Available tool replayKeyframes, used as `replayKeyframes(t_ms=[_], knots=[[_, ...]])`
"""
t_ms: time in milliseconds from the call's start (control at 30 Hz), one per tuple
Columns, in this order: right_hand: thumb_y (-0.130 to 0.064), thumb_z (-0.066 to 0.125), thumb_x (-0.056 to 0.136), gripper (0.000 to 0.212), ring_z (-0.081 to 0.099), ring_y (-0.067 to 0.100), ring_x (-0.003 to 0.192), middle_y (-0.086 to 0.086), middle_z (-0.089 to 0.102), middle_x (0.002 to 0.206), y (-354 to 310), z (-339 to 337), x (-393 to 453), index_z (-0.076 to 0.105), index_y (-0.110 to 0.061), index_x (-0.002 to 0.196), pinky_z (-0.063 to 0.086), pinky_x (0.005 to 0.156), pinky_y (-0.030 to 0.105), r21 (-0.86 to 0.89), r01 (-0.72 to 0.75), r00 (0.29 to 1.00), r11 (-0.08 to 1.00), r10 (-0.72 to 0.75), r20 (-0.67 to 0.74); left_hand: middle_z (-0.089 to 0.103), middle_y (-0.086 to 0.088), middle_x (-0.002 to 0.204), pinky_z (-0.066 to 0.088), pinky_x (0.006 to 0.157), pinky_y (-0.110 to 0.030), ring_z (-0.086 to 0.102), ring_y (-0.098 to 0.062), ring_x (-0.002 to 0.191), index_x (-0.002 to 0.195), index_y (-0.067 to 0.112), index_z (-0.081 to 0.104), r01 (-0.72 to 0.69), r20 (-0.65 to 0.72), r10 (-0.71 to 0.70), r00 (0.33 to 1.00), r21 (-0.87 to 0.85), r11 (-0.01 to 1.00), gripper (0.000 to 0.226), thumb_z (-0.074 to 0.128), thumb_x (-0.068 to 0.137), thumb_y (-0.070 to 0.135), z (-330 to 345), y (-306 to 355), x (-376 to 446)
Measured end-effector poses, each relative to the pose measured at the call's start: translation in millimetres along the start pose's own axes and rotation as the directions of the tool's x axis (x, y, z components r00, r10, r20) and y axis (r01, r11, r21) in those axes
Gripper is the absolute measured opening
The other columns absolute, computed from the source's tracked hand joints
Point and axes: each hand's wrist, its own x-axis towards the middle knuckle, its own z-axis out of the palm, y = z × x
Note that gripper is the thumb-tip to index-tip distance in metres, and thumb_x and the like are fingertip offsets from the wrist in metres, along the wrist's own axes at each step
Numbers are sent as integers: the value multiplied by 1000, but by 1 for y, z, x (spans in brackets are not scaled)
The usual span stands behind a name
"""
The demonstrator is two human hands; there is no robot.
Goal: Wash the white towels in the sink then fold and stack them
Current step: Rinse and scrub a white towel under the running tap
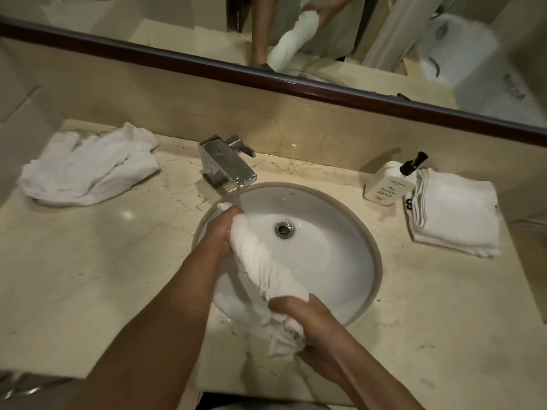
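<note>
A wet white towel is twisted into a thick rope over the round white sink. My left hand grips its far end at the sink's left rim. My right hand grips its near end at the front rim, where the cloth bunches below my fingers. A crumpled pile of white towels lies on the counter at the left. A neat stack of folded white towels sits on the counter at the right.
A chrome tap stands behind the sink, with no water visibly running. A white pump bottle stands beside the folded stack. The beige marble counter spreads to both sides. A dark-framed mirror runs above.
</note>
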Motion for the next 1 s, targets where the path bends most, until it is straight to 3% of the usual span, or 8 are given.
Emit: replayKeyframes(t_ms=[100,233,433,600,700,833,900,1000], knots=[[-21,67,60,39,65,8,69,-9,69,77,-5,-10,10,66,-20,99,53,59,26,-531,95,978,842,-177,-106,67,-12,82,55,66,-34,64,-24,69,95,7,66,-116,-93,152,984,316,942,30,68,69,21,3,5,13],[-30,68,74,58,63,24,92,4,68,107,-21,-25,18,50,-23,129,50,71,32,-954,22,963,298,-264,-60,68,-10,106,50,76,-31,67,-31,98,112,8,67,-183,-45,318,947,739,648,36,64,84,30,15,11,13],[-29,61,89,41,63,36,97,12,66,111,-42,-32,18,48,-10,123,31,67,32,-912,33,943,-410,-289,164,65,-11,110,47,76,-30,63,-31,99,107,9,59,-109,80,243,967,988,109,29,56,91,33,25,6,13],[-15,56,89,33,62,35,85,11,66,103,-41,-24,19,38,-12,116,15,49,33,-849,37,913,-527,-327,242,66,-14,121,46,75,-29,64,-30,103,109,9,61,-62,66,227,972,998,-24,31,55,93,34,23,11,13],[-25,61,87,68,62,35,91,9,63,106,-40,-30,26,25,-18,144,29,57,33,-920,41,882,-389,-418,216,66,-15,113,53,85,-34,65,-31,100,114,7,63,-68,-2,269,963,965,253,39,62,92,39,15,19,7],[-22,71,85,47,54,14,59,-1,58,73,-46,-41,20,48,-25,125,38,51,25,-846,112,974,521,-227,-12,66,-11,87,57,82,-42,66,-29,79,113,2,61,-24,89,-4,996,317,948,39,65,92,35,-2,21,-4],[-11,69,85,28,50,12,50,3,56,66,-37,-46,12,54,-16,108,36,43,22,-489,77,994,869,-107,-33,60,-13,87,60,68,-33,62,-27,77,105,2,57,44,80,-46,996,16,999,28,57,97,29,-15,9,-5],[-10,67,76,18,61,18,51,12,59,71,-22,-47,4,59,-2,90,44,42,22,94,-58,992,994,47,113,65,-16,111,60,80,-34,65,-29,100,121,2,61,110,180,-68,981,-236,966,32,53,100,25,-15,-25,-19]])
